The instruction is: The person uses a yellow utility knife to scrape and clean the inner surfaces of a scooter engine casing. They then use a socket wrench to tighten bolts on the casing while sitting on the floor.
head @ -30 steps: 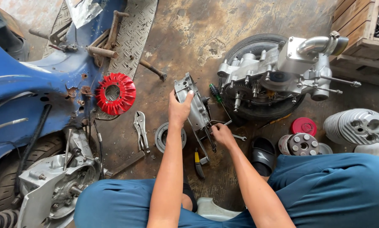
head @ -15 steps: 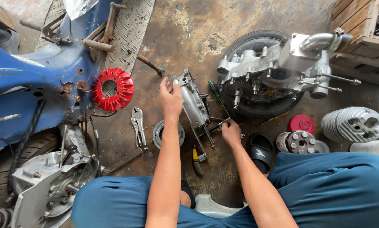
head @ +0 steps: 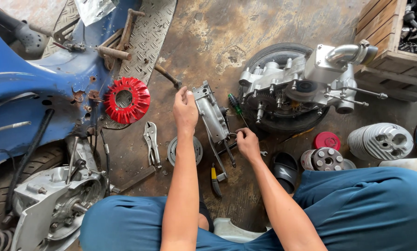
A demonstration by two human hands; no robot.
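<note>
Metal engine cover lies mid-frame on the stained floor, between the two hands. Left hand hovers at its upper edge, fingers loosely curled, grip on nothing. Right hand pinches a small part at the cover's lower right side. The piece looks tiny; a slip could lose it among the pliers and screwdriver nearby.
</note>
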